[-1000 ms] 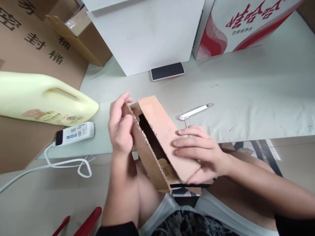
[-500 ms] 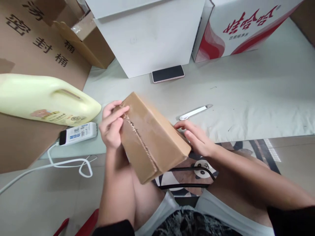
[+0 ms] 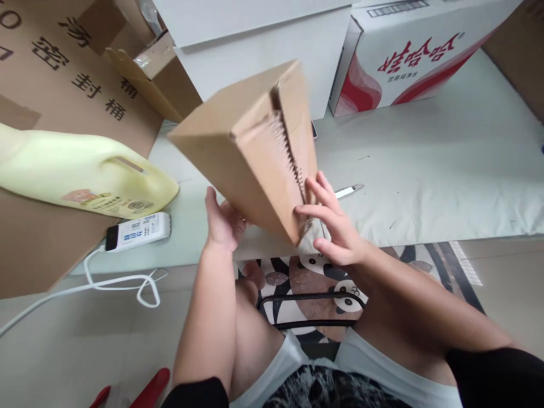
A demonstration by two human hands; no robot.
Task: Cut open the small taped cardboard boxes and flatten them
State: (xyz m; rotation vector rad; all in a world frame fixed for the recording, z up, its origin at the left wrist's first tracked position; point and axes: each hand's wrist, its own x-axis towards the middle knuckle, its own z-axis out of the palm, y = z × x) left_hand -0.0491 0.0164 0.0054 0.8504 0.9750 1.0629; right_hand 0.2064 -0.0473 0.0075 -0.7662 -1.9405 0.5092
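Observation:
A brown cardboard box point(image 3: 259, 153) is held tilted above the table's front edge, its ragged torn seam turned toward the right. My left hand point(image 3: 225, 224) grips it from below on the left, with the thumb sticking up and the other fingers partly hidden under the cardboard. On the right, my right hand point(image 3: 335, 224) holds the box's lower corner by the fingertips, beside the torn seam, its fingers somewhat spread. Just behind that hand lies a white utility knife point(image 3: 348, 191), its handle partly covered.
White boxes, one with red print point(image 3: 408, 68), stand along the back of the table point(image 3: 425, 164). At left are a yellow jug point(image 3: 97, 170), a white power adapter point(image 3: 144, 231) with a cable, and large cardboard point(image 3: 38, 90). A phone point(image 3: 314, 130) is mostly hidden behind the held box.
The cardboard box has been lifted away from me and turned, so its torn seam now faces right. My left hand has moved from the seam side to underneath it.

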